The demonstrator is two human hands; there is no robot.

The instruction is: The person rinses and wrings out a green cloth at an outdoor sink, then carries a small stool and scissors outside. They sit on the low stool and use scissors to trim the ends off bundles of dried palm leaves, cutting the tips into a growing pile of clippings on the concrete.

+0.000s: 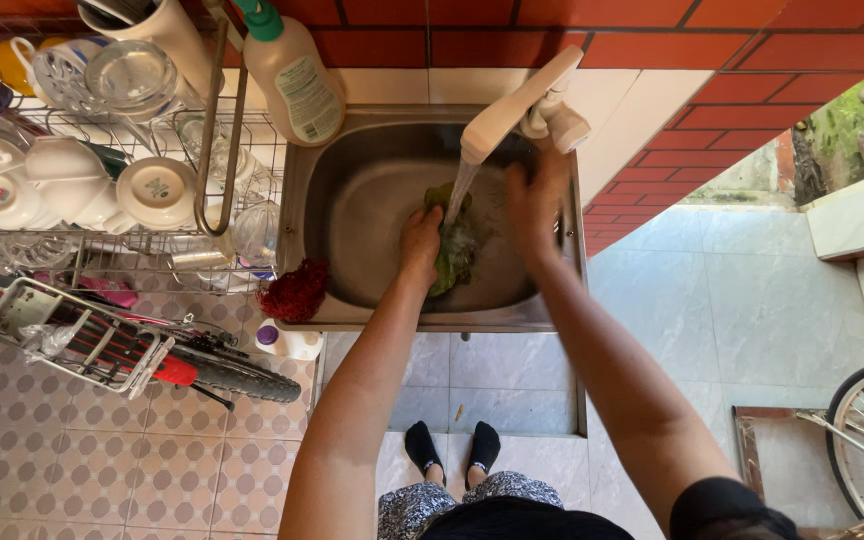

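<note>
Left hand (419,240) clutching green cloth (455,255) under tap, right hand (537,200) unclear, label-wrapped cream bottle (297,75) beside sink (297,200).

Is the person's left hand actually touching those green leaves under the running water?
Touching. In the head view the left hand is pressed against the green leaves in the steel sink, with its fingers over their edge and no gap between them.

Sink (352,190): brushed metal, dull sheen. Tap (512,105): smooth cream plastic. Cloth (457,250): wet green fabric. Cups (72,185): glossy white ceramic.
</note>
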